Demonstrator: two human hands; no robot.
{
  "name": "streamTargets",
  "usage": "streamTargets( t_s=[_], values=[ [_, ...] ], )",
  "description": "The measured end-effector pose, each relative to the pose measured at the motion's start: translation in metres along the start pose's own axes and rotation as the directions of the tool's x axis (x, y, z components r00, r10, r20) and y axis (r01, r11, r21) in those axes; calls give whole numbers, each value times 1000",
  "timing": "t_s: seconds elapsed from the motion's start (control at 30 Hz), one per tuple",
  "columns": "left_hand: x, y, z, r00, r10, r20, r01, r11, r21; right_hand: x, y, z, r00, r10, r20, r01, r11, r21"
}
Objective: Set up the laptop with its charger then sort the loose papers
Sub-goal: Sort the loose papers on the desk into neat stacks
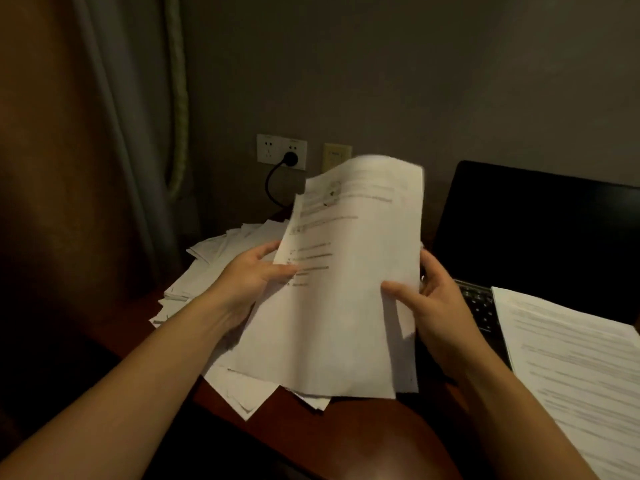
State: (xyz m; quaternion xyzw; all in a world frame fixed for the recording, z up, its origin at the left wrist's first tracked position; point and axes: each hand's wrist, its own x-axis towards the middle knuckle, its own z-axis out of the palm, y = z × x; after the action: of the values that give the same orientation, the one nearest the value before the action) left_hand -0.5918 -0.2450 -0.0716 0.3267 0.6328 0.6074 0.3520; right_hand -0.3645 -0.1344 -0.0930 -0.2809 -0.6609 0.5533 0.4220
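Observation:
I hold a sheaf of printed white sheets [349,271] upright above the desk. My left hand [249,275] grips its left edge and my right hand [429,306] pinches its right edge. Beneath and to the left lies a messy heap of loose papers [207,271]. An open black laptop [540,233] with a dark screen stands at the right. A neat paper stack [581,368] lies over the front of its keyboard. A black charger plug [290,159] sits in the wall socket, and its cable drops behind the sheets.
The desk is dark reddish wood with a rounded front edge [363,434]. A white double wall socket [281,151] and a beige plate [337,156] are on the grey wall. A curtain [104,133] hangs at the left.

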Motion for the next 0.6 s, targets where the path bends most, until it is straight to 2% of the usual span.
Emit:
streamTargets(
  t_s=[0.07, 0.13, 0.17, 0.23, 0.33, 0.4, 0.6],
  values=[
    [4, -2, -2, 999, -32, -6, 32, 996, -84, 2, 8, -2, 994, 38, -101, -57, 980, -192],
    [4, -6, -6, 993, -91, 79, 102, 984, -148, 2, 14, -4, 985, 63, -162, -105, 958, -266],
    [1, -8, -6, 984, -101, 150, 121, 984, -133, 1, 15, -5, 983, 42, -179, -92, 955, -281],
    [-4, -12, -3, 973, -48, 226, 60, 997, -49, -1, 14, -5, 980, -41, -195, -17, 958, -286],
    [-7, -7, 2, 988, 124, 90, -128, 991, 45, -3, 6, -1, 966, -150, -211, 101, 969, -226],
    [-8, 4, 2, 973, 232, 11, -232, 971, 60, -5, -2, 3, 956, -189, -223, 159, 976, -146],
    [-18, 36, 1, 902, 422, -91, -421, 907, 29, 2, -36, 11, 944, -239, -225, 243, 970, -13]
  ],
)
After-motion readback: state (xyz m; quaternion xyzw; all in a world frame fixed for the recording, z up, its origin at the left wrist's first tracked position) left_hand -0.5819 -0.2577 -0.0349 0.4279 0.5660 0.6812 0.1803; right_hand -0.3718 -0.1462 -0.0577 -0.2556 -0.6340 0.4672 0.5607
